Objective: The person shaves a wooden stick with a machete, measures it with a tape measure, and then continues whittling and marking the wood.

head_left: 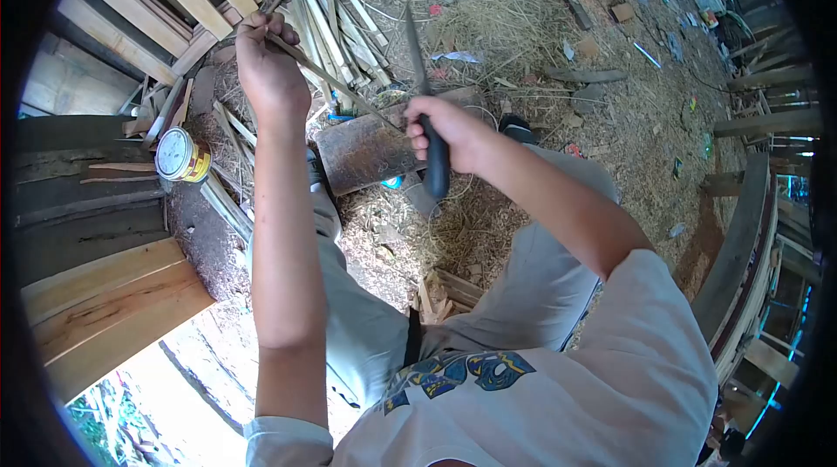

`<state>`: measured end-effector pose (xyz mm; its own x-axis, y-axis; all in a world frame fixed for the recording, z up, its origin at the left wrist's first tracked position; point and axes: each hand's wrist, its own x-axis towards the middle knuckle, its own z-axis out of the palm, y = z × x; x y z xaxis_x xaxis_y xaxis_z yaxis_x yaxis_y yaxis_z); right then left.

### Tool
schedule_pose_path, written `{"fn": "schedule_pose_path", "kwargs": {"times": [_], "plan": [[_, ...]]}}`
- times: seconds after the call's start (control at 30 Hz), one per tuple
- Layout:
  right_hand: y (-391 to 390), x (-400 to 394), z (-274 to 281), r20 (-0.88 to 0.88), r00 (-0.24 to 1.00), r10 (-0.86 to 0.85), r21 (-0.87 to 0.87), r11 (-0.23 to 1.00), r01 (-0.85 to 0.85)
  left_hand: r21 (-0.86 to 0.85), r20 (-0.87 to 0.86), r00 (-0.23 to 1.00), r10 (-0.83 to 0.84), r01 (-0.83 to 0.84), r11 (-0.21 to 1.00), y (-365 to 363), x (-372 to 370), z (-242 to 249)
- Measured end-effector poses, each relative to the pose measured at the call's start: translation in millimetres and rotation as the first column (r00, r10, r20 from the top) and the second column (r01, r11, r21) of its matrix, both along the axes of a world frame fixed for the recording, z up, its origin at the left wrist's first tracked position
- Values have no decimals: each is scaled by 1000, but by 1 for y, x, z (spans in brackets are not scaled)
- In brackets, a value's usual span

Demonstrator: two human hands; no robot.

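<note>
My left hand (pixel 270 57), at the upper left, is closed around one end of a thin wooden strip (pixel 336 83). The strip slants down to the right and reaches my right hand (pixel 440 129). That hand is wrapped round the black handle of a knife (pixel 417 48), whose long blade points up and away from me. Whether its fingers also touch the strip is unclear. Under the strip, between my feet, lies a brown wooden block (pixel 362 156).
Pale split strips (pixel 336 27) lie piled beyond the block. A lidded bucket (pixel 183 156) stands at the left near wooden planks (pixel 113 301). Straw and shavings (pixel 514 40) cover the ground. A wooden rail (pixel 737 249) runs along the right.
</note>
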<state>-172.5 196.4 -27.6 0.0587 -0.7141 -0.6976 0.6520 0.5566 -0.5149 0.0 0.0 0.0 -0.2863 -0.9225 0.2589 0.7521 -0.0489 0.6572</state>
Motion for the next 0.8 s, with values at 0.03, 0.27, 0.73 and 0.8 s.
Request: {"fn": "schedule_pose_path", "kwargs": {"times": [0.03, 0.27, 0.73, 0.8], "plan": [[4, -11, 11, -47, 999, 11, -23, 1000, -12, -104, 133, 986, 96, -82, 991, 5, -2, 3], [-6, -5, -2, -484, 875, -11, -142, 988, -66, -195, 334, 939, 84, -18, 981, 19, -12, 32], [-14, 31, -19, -753, 651, 102, -199, 907, -371, -345, 348, 936, 53, 75, 936, 71, -29, 39], [-13, 36, -18, -778, 627, 42, -229, 910, -346, -285, 323, 946, 30, 67, 956, 72, -28, 38]]}}
